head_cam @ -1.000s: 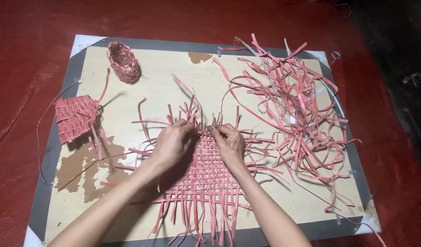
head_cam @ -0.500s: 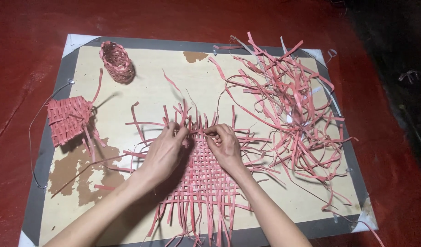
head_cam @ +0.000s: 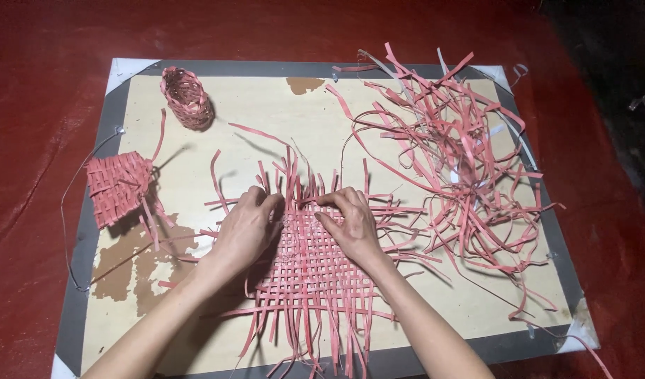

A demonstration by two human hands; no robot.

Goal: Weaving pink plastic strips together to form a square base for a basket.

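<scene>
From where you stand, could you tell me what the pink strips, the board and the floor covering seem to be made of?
Woven mat and loose strips: thin flat pink strips, matte, bending freely; perhaps paper or plastic tape, hard to tell which.
Board: pale plywood by its look, the top layer worn off in brown patches, with a grey edge band.
Floor covering: glossy red sheet, probably plastic, as it reflects light.

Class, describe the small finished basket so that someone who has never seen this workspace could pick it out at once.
Start at the pale wooden board on the red floor and go to its far left corner. There a small pink woven basket lies on its side. Unlike the flat woven piece nearby, it is rounded and hollow.
</scene>
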